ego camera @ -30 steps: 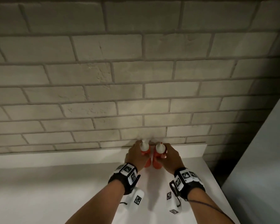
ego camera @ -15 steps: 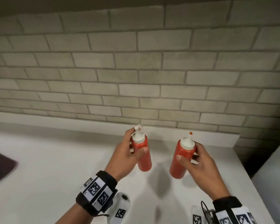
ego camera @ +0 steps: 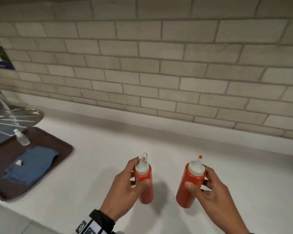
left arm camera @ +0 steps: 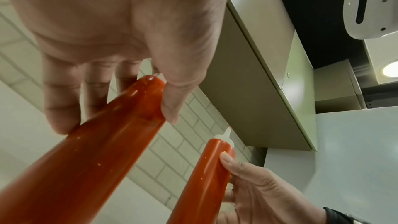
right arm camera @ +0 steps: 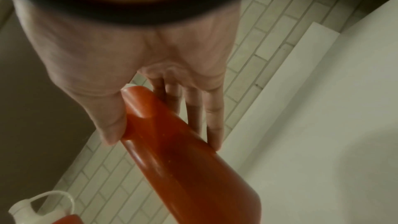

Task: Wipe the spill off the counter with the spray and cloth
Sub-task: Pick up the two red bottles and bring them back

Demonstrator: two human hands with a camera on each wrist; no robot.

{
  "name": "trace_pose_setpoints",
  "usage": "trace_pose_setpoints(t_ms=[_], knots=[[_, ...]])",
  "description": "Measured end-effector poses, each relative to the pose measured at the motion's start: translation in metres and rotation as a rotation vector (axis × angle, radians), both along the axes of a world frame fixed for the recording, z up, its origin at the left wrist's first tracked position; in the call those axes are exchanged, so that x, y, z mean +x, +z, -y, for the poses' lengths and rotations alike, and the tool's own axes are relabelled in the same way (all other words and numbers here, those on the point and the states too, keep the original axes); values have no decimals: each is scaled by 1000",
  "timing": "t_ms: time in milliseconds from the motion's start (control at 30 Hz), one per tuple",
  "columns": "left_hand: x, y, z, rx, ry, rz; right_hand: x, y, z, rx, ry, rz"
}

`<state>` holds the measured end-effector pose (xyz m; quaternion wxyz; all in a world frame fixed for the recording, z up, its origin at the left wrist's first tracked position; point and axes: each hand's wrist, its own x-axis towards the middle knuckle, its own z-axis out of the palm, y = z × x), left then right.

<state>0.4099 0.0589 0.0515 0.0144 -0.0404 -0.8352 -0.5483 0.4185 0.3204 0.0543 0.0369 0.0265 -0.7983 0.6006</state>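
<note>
My left hand (ego camera: 125, 186) grips a red squeeze bottle (ego camera: 145, 186) with a white capped nozzle, held above the white counter (ego camera: 95, 159). My right hand (ego camera: 208, 190) grips a second red squeeze bottle (ego camera: 188, 184) whose nozzle tip is uncovered and red. Both bottles are upright, a hand's width apart. In the left wrist view the left bottle (left arm camera: 103, 151) and the right bottle (left arm camera: 206, 176) both show. The right wrist view shows the right bottle (right arm camera: 183, 151) between thumb and fingers. A small clear spray bottle (ego camera: 21, 137) and a folded blue cloth (ego camera: 30, 166) lie on a brown tray (ego camera: 61, 149) at the left. I see no spill.
A metal sink drainer (ego camera: 15, 119) sits at the far left behind the tray. A tiled wall (ego camera: 159, 73) runs along the back of the counter. A grey cabinet (left arm camera: 269, 74) hangs above at the right, seen in the left wrist view.
Both bottles were lifted from the counter's back right corner, drawn apart and brought toward me. The view has swung left, so the tray, cloth and spray bottle now show.
</note>
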Motion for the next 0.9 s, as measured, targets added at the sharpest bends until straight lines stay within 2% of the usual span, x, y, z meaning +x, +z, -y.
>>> trace_pose_setpoints(t_ms=[100, 233, 433, 567, 900], knots=[[-4, -3, 56, -27, -34, 14, -1, -11, 56, 9, -14, 21], [-13, -6, 100, -58, -45, 26, -4, -14, 105, 32, -27, 58], [-37, -8, 143, -90, -71, 53, -22, -14, 149, 24, -39, 69], [-65, -10, 148, -115, -89, 40, -43, -14, 158, 16, -43, 62], [-157, -4, 115, -151, -84, 12, -135, -22, 143, 5, -61, 49]])
